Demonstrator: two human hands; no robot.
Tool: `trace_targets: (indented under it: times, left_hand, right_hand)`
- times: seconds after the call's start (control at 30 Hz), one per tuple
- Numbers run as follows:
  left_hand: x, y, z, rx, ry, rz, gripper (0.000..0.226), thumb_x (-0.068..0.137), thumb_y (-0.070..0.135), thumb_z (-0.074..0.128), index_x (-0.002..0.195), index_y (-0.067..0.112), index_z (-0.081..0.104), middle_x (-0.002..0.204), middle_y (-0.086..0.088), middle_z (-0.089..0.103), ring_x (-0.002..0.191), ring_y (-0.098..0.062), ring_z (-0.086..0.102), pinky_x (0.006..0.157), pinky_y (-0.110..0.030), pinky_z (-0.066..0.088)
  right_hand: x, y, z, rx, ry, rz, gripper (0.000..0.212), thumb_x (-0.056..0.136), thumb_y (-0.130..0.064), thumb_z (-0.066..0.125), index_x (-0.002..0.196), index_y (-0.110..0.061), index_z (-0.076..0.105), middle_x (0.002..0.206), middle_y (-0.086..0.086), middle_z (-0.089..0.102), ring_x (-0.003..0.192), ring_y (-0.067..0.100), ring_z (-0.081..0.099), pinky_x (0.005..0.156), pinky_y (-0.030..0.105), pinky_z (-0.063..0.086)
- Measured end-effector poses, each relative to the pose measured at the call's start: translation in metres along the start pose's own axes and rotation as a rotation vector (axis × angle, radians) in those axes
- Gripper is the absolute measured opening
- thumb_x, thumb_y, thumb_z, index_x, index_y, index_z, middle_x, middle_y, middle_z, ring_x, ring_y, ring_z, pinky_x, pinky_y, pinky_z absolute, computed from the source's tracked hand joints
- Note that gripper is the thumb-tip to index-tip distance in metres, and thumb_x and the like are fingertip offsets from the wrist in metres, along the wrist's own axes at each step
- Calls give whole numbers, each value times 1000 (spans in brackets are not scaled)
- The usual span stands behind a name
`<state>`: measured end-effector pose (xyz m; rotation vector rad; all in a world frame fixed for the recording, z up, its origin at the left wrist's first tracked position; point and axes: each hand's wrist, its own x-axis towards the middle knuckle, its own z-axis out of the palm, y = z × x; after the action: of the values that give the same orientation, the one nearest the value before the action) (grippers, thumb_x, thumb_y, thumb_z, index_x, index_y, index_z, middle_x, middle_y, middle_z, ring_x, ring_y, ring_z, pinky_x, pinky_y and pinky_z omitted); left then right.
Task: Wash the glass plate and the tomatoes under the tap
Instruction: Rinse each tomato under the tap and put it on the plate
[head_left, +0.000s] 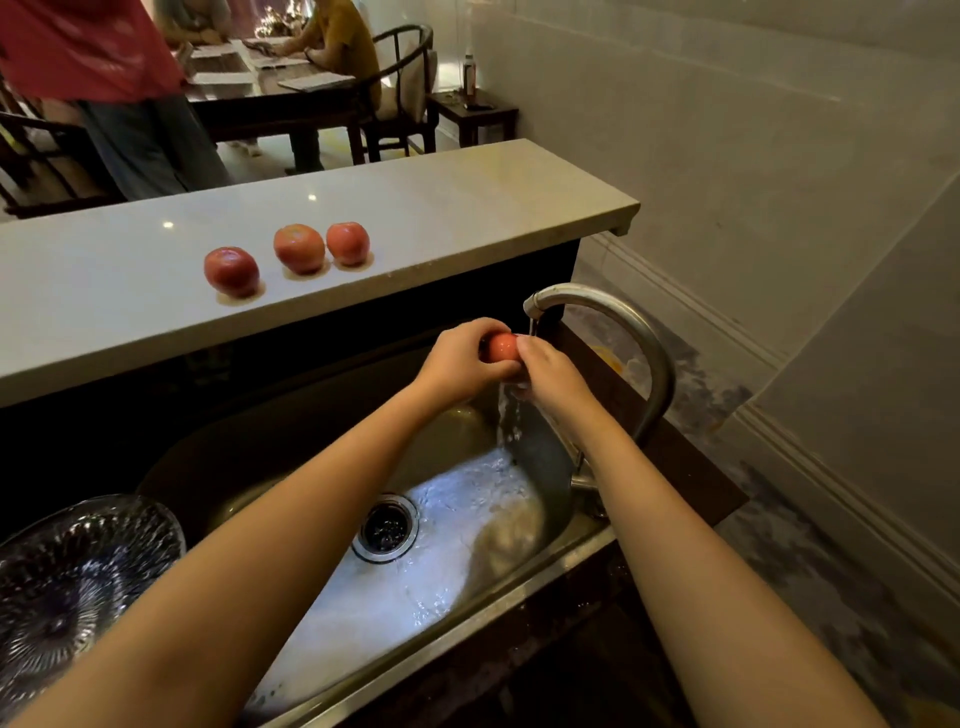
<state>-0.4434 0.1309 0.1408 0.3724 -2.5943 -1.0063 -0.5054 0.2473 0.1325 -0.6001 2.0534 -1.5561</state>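
Observation:
A red tomato (501, 347) sits between my left hand (460, 361) and my right hand (553, 371), both closed around it just under the spout of the curved metal tap (613, 322). Water runs off my hands into the steel sink (291, 467). Three more tomatoes rest wet on the white counter behind the sink: one to the left (231, 271), one in the middle (300, 248), one on the right (348, 242). The ribbed glass plate (67, 577) lies at the sink's left edge, partly cut off by the frame.
The sink drain (385, 527) lies below my arms. A raised white counter (467, 208) borders the sink's far side. Behind it stand a person in red, a dark dining table (270, 98), chairs and seated people. A tiled wall rises at the right.

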Motion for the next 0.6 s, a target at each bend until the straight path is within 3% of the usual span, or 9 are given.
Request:
trace_targets:
  times: [0.13, 0.2, 0.3, 0.4, 0.5, 0.6]
  left_hand:
    - [-9, -12, -27, 118, -72, 50, 41, 79, 28, 70, 116, 15, 60, 112, -4, 64, 101, -14, 58, 84, -22, 44]
    - [-17, -20, -42, 167, -104, 48, 42, 77, 30, 72, 115, 16, 62, 111, -3, 65, 101, -14, 58, 84, -23, 44]
    - [-34, -33, -61, 176, -124, 13, 44, 76, 28, 74, 117, 16, 61, 112, -3, 65, 100, -13, 58, 85, -22, 43]
    - [-55, -48, -74, 167, -131, -69, 45, 74, 24, 75, 116, 15, 60, 112, -3, 65, 101, -15, 58, 86, -24, 45]
    - [-82, -68, -84, 165, -117, -174, 44, 74, 22, 75, 114, 15, 60, 110, -3, 64, 98, -15, 59, 85, -27, 48]
    - [-112, -89, -94, 172, -87, -263, 40, 75, 23, 73, 112, 16, 58, 107, -2, 64, 92, -11, 58, 80, -24, 47]
  right_hand:
    - [-3, -7, 12, -112, -132, -37, 30, 97, -31, 44, 122, -18, 53, 101, 1, 63, 88, 12, 63, 78, 30, 53]
    - [-3, -12, 20, -135, -203, -40, 33, 94, -31, 49, 123, -16, 52, 90, -8, 61, 81, 6, 62, 75, 25, 53]
    - [-1, -19, 37, -211, -292, -45, 37, 91, -32, 56, 122, -14, 54, 87, -8, 60, 78, 5, 61, 71, 22, 54]
    - [0, -28, 64, -286, -390, -36, 36, 87, -32, 62, 115, -10, 60, 82, -3, 63, 68, 2, 58, 48, 6, 45]
    - [0, -32, 98, -428, -466, -33, 33, 83, -34, 66, 107, -11, 65, 79, -1, 64, 66, 3, 56, 50, 13, 43]
    - [-3, -33, 138, -555, -557, -26, 33, 81, -34, 67, 104, -10, 66, 88, 5, 65, 71, 8, 56, 59, 21, 41]
